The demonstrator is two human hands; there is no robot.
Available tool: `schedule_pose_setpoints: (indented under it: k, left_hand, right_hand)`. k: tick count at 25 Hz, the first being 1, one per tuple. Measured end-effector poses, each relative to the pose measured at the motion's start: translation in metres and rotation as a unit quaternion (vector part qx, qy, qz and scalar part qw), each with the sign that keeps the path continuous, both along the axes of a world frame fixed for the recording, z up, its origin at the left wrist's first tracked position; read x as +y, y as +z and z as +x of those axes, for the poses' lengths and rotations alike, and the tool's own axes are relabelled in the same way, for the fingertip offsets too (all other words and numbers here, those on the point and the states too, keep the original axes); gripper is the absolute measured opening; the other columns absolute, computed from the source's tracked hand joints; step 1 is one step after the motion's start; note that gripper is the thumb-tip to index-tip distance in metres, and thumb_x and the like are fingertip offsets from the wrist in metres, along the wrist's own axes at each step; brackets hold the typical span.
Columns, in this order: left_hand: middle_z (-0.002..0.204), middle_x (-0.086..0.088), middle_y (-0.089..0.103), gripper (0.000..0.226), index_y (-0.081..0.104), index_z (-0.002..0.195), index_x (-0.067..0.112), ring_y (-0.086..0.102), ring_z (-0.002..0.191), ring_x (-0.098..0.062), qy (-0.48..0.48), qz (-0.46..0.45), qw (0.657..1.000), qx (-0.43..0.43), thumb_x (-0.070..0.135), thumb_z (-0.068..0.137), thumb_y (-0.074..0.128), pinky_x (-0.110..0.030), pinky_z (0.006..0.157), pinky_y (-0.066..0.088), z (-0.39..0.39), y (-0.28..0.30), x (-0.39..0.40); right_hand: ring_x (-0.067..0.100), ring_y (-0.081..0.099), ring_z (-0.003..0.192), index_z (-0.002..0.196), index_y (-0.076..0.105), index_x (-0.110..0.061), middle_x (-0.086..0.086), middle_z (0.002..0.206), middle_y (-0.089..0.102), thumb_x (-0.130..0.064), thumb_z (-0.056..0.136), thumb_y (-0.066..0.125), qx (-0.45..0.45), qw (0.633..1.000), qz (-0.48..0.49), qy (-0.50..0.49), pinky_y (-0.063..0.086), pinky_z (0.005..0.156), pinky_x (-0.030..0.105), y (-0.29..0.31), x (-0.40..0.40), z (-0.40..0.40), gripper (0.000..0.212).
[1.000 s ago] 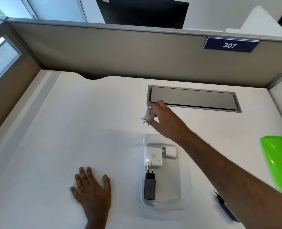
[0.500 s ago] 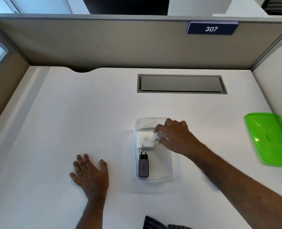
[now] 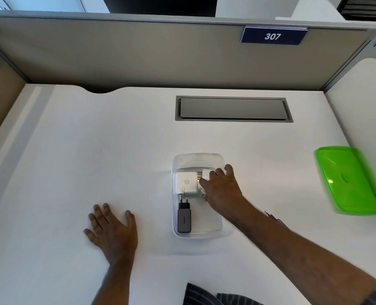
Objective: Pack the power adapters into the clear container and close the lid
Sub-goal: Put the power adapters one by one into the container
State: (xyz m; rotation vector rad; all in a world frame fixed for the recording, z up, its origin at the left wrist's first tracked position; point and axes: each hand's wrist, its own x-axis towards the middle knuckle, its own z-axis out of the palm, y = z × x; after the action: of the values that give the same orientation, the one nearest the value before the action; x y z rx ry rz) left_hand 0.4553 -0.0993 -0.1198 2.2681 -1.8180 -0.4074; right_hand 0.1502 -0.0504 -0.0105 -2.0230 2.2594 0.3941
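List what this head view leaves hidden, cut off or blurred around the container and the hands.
- Small white adapter: mostly covered by the right hand; grip unclear.
- Right half of the clear container: its floor is hidden under that hand.
- Green lid: motion-blurred, right edge cut by the frame.
- Dark adapter: markings too small to read.
- Left hand: palm down, underside unseen.

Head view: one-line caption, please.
Right hand places small white plug adapter into clear plastic container; green lid off.

Adapters (image 3: 186, 183) inside open clear container (image 3: 197, 158)
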Motion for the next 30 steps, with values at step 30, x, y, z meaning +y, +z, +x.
schedule_pose_setpoints:
  k: [30]
  left_hand:
    - [0.169,-0.014,0.019,0.080,0.026,0.157,0.010,0.013,0.157,-0.034,-0.006,0.001,1.000,-0.003,0.054,0.091,0.037,-0.063,0.124,0.004,0.002,-0.001,0.001]
  right_hand:
    - [0.034,0.060,0.084,0.067,0.076,-0.017,0.009,0.078,0.063,-0.023,0.052,0.089,0.042,0.996,-0.057,0.054,0.027,0.116,0.059,-0.005,-0.013,-0.012,0.021]
